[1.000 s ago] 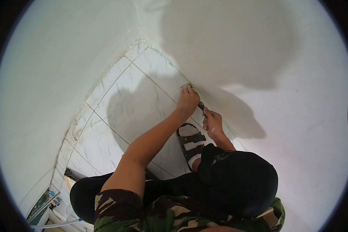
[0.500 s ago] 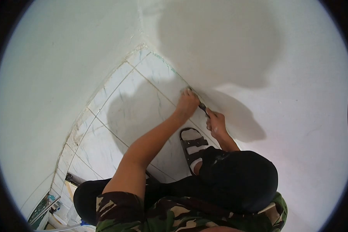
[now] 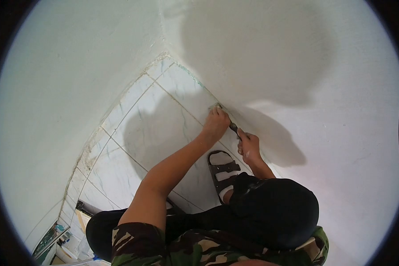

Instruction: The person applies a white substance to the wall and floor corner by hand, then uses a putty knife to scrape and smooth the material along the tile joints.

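Along the seam where the tiled floor (image 3: 164, 128) meets the right wall (image 3: 354, 146), both hands are closed around a slim, dark-handled hand tool (image 3: 233, 127). My left hand (image 3: 216, 123) grips its far part, with the fingertips down by the seam. My right hand (image 3: 250, 147) is wrapped around the near end of the handle. Fingers cover much of the tool, and its working tip is hidden, so its exact kind cannot be told. Pale crumbs lie on the tile near the left fingertips.
My sandalled foot (image 3: 224, 172) is on the tiles just below the hands. The left wall (image 3: 75, 80) meets the right one in a corner ahead. Greenish residue marks the right seam. At lower left are a framed panel (image 3: 53, 239) and assorted items.
The view has shifted slightly, so the floor and both hands sit a little lower in the picture. Both hands keep their grip on the tool at the seam.
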### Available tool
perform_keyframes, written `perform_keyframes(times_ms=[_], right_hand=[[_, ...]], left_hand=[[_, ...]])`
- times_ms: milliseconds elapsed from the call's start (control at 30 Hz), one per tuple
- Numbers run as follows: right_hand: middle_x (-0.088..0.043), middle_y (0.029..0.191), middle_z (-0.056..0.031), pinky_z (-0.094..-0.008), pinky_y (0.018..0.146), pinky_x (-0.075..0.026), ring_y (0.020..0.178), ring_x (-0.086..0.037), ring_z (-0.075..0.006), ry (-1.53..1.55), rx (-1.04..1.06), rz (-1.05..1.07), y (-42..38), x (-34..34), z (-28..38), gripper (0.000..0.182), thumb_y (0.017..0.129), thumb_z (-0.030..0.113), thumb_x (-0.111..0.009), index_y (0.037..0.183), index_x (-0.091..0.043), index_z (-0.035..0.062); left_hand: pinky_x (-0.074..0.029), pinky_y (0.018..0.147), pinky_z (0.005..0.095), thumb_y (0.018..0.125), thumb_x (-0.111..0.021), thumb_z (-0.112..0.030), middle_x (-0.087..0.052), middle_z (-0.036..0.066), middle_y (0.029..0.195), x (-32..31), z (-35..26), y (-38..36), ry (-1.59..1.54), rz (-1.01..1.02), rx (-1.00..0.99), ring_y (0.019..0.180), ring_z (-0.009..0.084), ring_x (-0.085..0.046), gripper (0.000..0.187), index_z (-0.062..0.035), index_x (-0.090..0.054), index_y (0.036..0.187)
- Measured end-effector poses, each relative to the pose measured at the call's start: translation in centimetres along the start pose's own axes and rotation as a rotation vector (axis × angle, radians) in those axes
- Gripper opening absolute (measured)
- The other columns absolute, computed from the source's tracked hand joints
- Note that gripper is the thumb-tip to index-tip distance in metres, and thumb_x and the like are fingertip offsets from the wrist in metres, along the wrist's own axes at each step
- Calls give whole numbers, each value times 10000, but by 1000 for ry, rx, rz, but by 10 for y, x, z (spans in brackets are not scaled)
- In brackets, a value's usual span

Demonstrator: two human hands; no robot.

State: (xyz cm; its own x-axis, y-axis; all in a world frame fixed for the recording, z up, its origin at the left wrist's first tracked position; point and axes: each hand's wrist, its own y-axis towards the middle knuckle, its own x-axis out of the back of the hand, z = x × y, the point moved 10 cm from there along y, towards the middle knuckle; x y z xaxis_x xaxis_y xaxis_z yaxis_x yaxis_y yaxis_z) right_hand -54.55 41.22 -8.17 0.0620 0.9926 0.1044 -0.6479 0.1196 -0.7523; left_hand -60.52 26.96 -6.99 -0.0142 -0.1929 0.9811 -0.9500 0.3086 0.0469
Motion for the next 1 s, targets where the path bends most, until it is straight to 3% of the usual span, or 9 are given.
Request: perform_keyframes(times_ms=[133,200,400,600,767,833,933,1000], right_hand=[[-418,525,19,-278,373,-252,392,-336,-87,-44,-1,-31,-7,11,4,377,942,332,-696,757,-585,23],[-418,524,18,-280,373,-254,390,-334,-89,-47,-20,-35,1,3,5,382,941,336,-697,755,-584,23],[-344,509,41,-287,371,-222,378,-298,-85,-38,3,-38,9,-12,5,374,943,336,-696,749,-536,59],[-375,506,33,-283,371,-230,376,-316,-87,-105,-17,-9,4,12,4,379,943,357,-695,768,-561,48],[-407,499,24,-288,370,-258,378,-350,-95,-146,110,-65,12,-19,15,392,935,342,-700,739,-604,16],[-405,498,26,-286,370,-258,378,-347,-94,-118,89,-52,6,-15,15,396,935,342,-699,736,-602,14],[-394,502,33,-284,367,-240,378,-328,-86,-124,52,-29,-1,11,15,393,942,345,-697,745,-580,26],[-382,509,36,-287,362,-218,381,-309,-82,-164,-10,-52,-7,21,9,392,944,351,-698,753,-561,38]], left_hand=[[-517,938,410,813,-653,-102,-640,233,1103,-1,-14,3,2,57,22,1118,343,-598,281,56,-660,1045],[-511,951,417,813,-655,-101,-633,245,1123,-13,-4,8,-80,272,19,1108,356,-602,317,73,-653,1077],[-508,972,406,816,-652,-104,-632,258,1139,-1,13,10,19,127,26,1137,386,-600,311,67,-659,1076],[-518,961,414,831,-642,-110,-627,249,1147,-14,-14,9,-47,245,45,1152,372,-597,307,54,-654,1090],[-538,916,411,821,-660,-94,-624,229,1115,-6,24,12,-58,194,93,1132,361,-598,321,58,-642,1103],[-536,916,413,816,-668,-89,-623,223,1108,4,17,11,-57,141,64,1127,359,-598,324,59,-640,1104],[-530,930,410,811,-679,-84,-624,228,1108,-9,-5,7,-117,272,60,1120,367,-604,321,67,-638,1092],[-538,910,392,810,-676,-79,-629,226,1094,-3,-21,6,-25,148,55,1085,358,-619,308,69,-642,1077]])
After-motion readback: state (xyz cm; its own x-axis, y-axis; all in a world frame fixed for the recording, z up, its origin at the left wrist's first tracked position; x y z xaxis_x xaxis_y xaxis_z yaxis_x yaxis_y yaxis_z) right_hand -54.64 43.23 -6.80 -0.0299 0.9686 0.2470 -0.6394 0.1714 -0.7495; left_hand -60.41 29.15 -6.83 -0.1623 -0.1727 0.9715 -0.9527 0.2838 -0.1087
